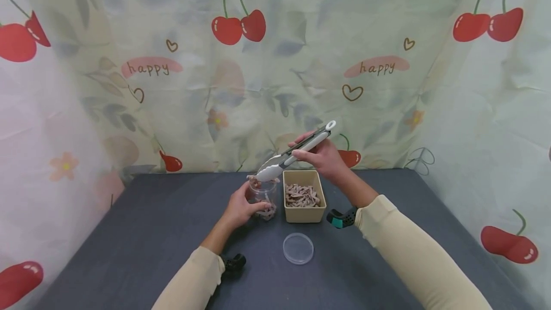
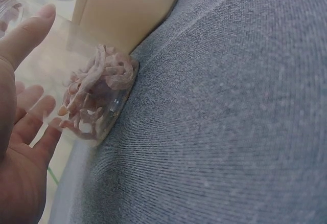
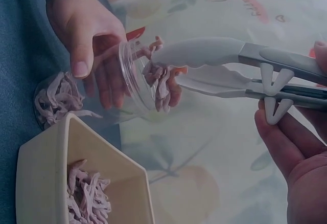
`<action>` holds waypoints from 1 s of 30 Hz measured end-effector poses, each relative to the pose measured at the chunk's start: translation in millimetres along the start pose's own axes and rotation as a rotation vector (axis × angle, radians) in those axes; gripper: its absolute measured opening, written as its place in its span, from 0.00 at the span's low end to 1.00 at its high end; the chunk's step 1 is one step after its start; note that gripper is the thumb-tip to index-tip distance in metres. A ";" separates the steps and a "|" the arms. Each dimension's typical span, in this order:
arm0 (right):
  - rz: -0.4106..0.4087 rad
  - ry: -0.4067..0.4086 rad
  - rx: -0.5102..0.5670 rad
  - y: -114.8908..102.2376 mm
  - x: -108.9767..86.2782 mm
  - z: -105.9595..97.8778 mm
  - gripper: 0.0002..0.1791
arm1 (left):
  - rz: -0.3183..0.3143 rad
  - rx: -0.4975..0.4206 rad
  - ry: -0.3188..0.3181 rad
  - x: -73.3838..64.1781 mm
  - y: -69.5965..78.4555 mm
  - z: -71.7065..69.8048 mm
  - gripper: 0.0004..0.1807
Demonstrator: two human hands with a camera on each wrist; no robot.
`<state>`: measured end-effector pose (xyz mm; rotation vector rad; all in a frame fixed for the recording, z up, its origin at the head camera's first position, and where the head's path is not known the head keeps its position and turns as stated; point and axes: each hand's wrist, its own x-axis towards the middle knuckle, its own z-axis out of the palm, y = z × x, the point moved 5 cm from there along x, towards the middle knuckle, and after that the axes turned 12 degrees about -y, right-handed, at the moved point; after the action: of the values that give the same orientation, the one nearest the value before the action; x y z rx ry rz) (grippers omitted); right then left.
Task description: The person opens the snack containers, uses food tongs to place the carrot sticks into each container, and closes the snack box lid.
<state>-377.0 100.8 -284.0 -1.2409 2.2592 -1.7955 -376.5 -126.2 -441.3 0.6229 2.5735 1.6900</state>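
My left hand (image 1: 236, 208) holds a clear jar (image 3: 134, 75) upright on the dark cloth, thumb on one side and fingers round the other. Pale pinkish-brown strips (image 2: 97, 88) lie in the jar's bottom. My right hand (image 1: 325, 158) grips a pair of white and grey tongs (image 1: 306, 146), tilted with the tips low over the jar's mouth. Between the tong tips a small bunch of strips (image 3: 164, 83) is pinched, right at the jar's rim. Close to the jar on the right stands a beige rectangular container (image 1: 304, 215) with more strips (image 1: 301, 196) inside.
A round clear lid (image 1: 298, 249) lies flat on the dark tablecloth (image 1: 172, 233), in front of the beige container. Behind the table hangs a cherry-patterned curtain (image 1: 275, 75), and similar cloth closes off both sides.
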 end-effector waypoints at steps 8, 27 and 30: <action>0.016 0.001 -0.009 3.3 1.3 2.2 0.16 | -0.005 0.012 -0.004 1.8 -5.2 -0.1 0.36; 0.048 -0.018 -0.062 5.9 3.5 10.0 0.17 | -0.035 0.031 0.007 2.9 -7.1 0.1 0.36; 0.051 -0.016 -0.065 7.6 4.0 11.0 0.17 | -0.039 0.029 0.004 2.7 -7.1 0.2 0.37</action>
<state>-379.2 89.8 -292.3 -1.1906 2.3363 -1.7023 -381.3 -127.6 -447.0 0.5675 2.5993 1.6474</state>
